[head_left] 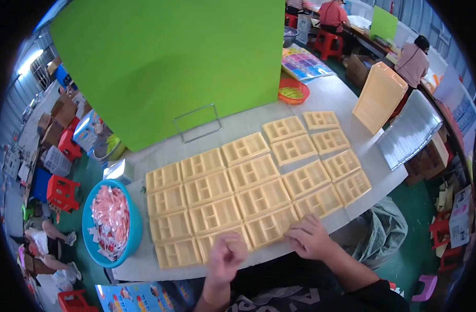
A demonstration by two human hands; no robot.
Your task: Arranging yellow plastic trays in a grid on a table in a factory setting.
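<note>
Rows of shallow yellow plastic trays (212, 216), each divided into compartments, lie side by side on the pale table. My left hand (227, 255) is closed with curled fingers over the near edge of a front-row tray; whatever it may hold is hidden. At the near right corner of the neighbouring front tray (269, 227), my right hand (309, 238) has its fingers bent and closed against the rim. The trays' compartments look bare. To the left stands a turquoise basin (136, 236) heaped with small pink and clear packets (110, 216).
A tall green panel (170, 67) with a wire stand (199, 122) borders the table's far side. Beyond the trays sits a red basket (295, 83) of green pieces. At right, a yellow tray (381, 96) and a clear plastic one (409, 130) stand upright. People work behind.
</note>
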